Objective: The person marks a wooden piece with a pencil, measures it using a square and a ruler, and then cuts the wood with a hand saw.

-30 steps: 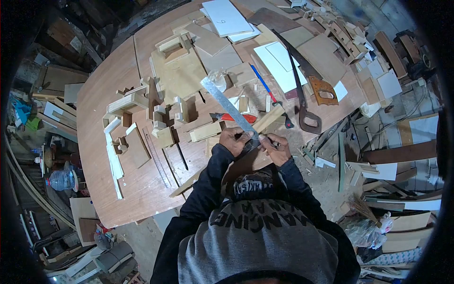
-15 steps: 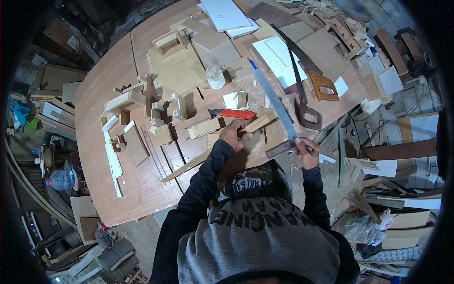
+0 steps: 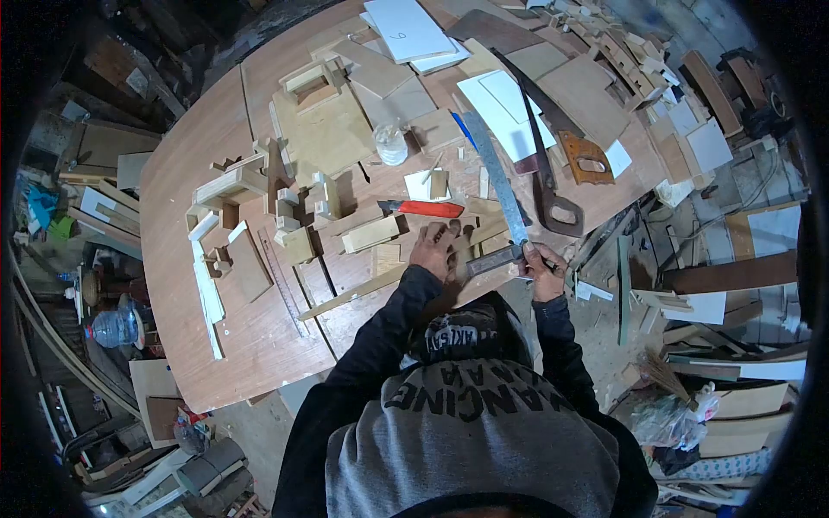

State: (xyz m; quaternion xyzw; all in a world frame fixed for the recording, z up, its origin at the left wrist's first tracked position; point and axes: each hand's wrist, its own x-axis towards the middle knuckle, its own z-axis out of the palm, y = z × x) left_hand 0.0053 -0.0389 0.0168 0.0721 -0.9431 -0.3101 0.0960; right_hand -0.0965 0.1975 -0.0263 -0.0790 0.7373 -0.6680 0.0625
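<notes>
My right hand [image 3: 544,271] is closed on the corner of a metal try square [image 3: 496,186], near the table's front edge. The square's long blade points away from me and its short stock [image 3: 494,260] points left. My left hand [image 3: 436,250] rests with bent fingers on pieces of wood beside the stock; whether it grips one is unclear. A red utility knife [image 3: 423,208] lies just beyond my left hand. Left of it is a light wooden block [image 3: 373,233], and a long thin wooden strip [image 3: 354,293] runs down to the left. A blue pen [image 3: 464,129] lies by the blade's far end.
Two handsaws, one with a dark handle [image 3: 563,211] and one with an orange-brown handle [image 3: 587,160], lie at the right. A plastic cup [image 3: 391,145] stands mid-table [image 3: 190,345]. Wooden assemblies [image 3: 229,186] are at the left, white boards [image 3: 406,30] at the back.
My right hand has moved left with the try square, and its stock is now beside my left hand. My left hand has shifted slightly right. The wooden strip has also moved slightly right.
</notes>
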